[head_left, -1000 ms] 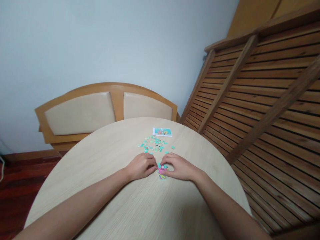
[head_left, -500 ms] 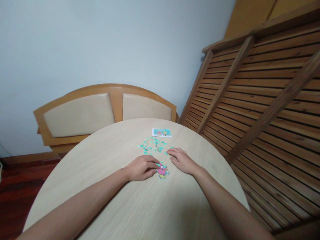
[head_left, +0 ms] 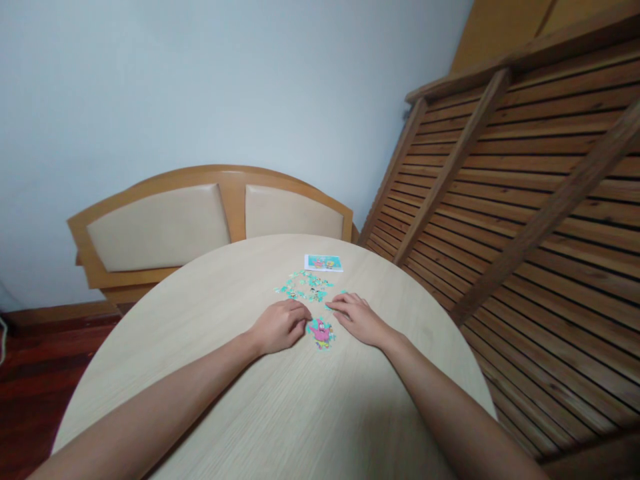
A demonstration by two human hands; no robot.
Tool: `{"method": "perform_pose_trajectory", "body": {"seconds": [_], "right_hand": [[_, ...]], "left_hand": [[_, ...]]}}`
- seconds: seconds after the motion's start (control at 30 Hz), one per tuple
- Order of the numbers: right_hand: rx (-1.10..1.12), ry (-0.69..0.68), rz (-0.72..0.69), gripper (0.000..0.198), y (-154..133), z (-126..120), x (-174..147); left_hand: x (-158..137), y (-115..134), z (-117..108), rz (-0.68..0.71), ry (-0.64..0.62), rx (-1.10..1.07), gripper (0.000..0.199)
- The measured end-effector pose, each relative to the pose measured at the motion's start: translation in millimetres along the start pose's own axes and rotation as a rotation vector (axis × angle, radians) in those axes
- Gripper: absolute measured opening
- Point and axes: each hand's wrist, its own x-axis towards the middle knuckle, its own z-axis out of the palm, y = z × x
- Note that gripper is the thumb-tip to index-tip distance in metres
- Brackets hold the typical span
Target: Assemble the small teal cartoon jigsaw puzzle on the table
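A partly joined jigsaw puzzle point(head_left: 323, 332) with a pink cartoon figure on it lies flat on the round table point(head_left: 260, 413). My left hand point(head_left: 283, 326) is closed at its upper left side, with bent fingertips touching that edge. Just above and to the right is my right hand point(head_left: 359, 319), its fingertips pressed together on a small teal puzzle piece point(head_left: 328, 307), partly covered. Beyond both hands, several loose teal puzzle pieces point(head_left: 300, 287) are scattered in a rough ring.
Behind the loose pieces lies a picture card point(head_left: 324, 263) showing pink and yellow figures. A padded wooden headboard point(head_left: 233, 200) stands against the wall at the far side of the table. On the right leans a large slatted wooden panel point(head_left: 500, 200).
My left hand has drawn slightly up and left, uncovering more of the joined puzzle, which has shifted and turned a little. My right hand has moved a little left with the teal piece.
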Motion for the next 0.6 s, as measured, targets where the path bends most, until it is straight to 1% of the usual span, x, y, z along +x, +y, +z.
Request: {"method": "perform_pose_trajectory", "body": {"seconds": [0.07,0.2,0.3,0.4,0.53,0.6], "right_hand": [[-0.017,-0.007,-0.012,0.037,-1,-1,0],[-0.028,-0.002,-0.049,0.037,-2,-2,0],[-0.019,0.020,-0.062,0.034,-2,-2,0],[-0.005,0.030,-0.071,0.033,-2,-2,1],[0.001,0.037,-0.060,0.033,-5,-3,1],[0.001,0.035,-0.060,0.033,-7,-3,1]], "left_hand": [[0,-2,1,-0.076,0.028,0.038,0.024],[-1,-13,4,-0.299,0.123,0.113,0.022],[-2,-23,7,-0.391,0.164,0.135,0.025],[-4,-30,10,-0.391,0.161,0.134,0.028],[-4,-34,14,-0.317,0.120,0.120,0.035],[-4,-35,15,-0.297,0.103,0.117,0.036]]}}
